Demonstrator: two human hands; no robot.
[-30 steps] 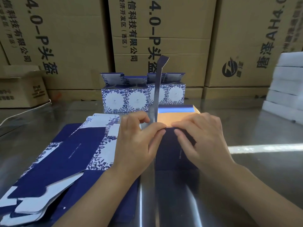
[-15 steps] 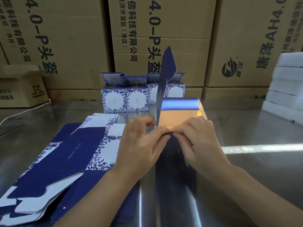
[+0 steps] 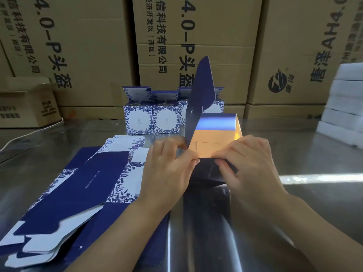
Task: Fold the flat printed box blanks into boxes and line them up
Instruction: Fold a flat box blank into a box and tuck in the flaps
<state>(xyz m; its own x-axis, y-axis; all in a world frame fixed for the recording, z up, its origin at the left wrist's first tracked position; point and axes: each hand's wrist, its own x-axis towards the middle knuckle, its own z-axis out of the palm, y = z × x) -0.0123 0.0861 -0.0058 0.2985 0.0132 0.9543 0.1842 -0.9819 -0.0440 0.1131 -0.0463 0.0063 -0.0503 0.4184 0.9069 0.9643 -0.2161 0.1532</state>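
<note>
Both hands work on one half-formed dark blue box [image 3: 208, 171] in the middle of the shiny metal table [image 3: 304, 154]. Its gold inner side [image 3: 212, 140] faces me and a tall blue flap [image 3: 202, 89] stands upright. My left hand [image 3: 167, 171] pinches the near flap edge with thumb and fingers. My right hand [image 3: 247, 163] grips the same edge from the right, fingers curled over the blue panel. A stack of flat blue-and-white printed blanks [image 3: 78, 189] lies to the left. Folded floral boxes [image 3: 152, 120] stand in a row behind, partly hidden by the flap.
Large brown cartons [image 3: 196, 36] wall off the back of the table. A small open carton [image 3: 27, 103] sits at far left with a white cable [image 3: 31, 132] beside it. White foam slabs [image 3: 345, 107] are stacked at the right edge.
The box has opened up: the upright flap turned from edge-on to showing its blue face, and the gold inside has widened. Both hands shifted slightly on the near flap.
</note>
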